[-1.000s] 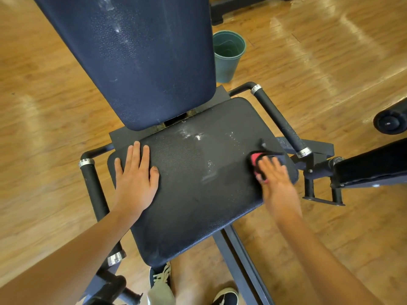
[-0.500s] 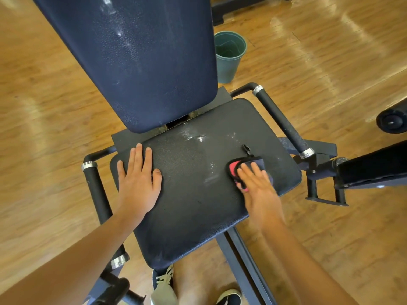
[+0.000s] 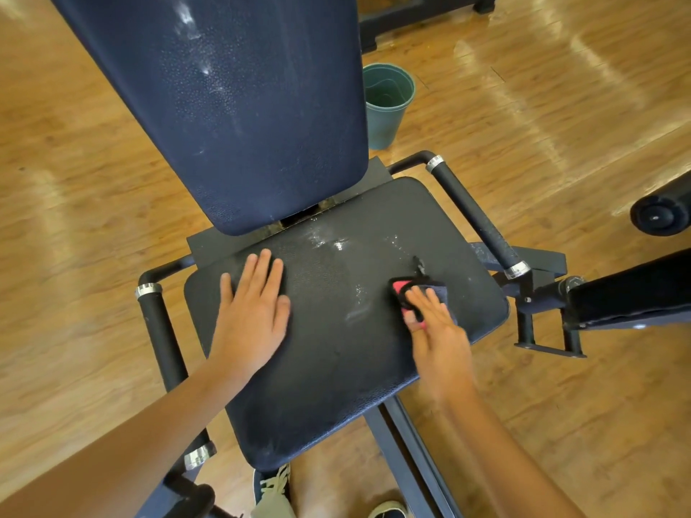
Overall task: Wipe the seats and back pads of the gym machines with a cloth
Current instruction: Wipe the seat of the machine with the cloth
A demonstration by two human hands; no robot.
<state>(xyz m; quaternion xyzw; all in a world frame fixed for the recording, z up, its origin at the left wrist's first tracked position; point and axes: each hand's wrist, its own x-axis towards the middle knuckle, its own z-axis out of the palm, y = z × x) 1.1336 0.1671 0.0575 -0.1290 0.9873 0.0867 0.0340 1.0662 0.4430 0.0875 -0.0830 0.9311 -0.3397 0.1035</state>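
A: The right hand (image 3: 435, 330) has dragged the cloth (image 3: 417, 293) leftward, off the seat's (image 3: 329, 386) right edge toward the wet streaks in the middle.

B: And its fingers?

A: Straight and together, pressing the cloth flat on the seat, likely for even pressure. The left hand (image 3: 254, 315) lies spread and flat on the seat's far left, probably bracing the person. The pad (image 3: 232, 106) above carries droplets.

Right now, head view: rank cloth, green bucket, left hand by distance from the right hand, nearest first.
1. Cloth: under the right hand's fingers, on the seat.
2. Left hand: flat on the seat's other side.
3. Green bucket: on the floor behind the seat.
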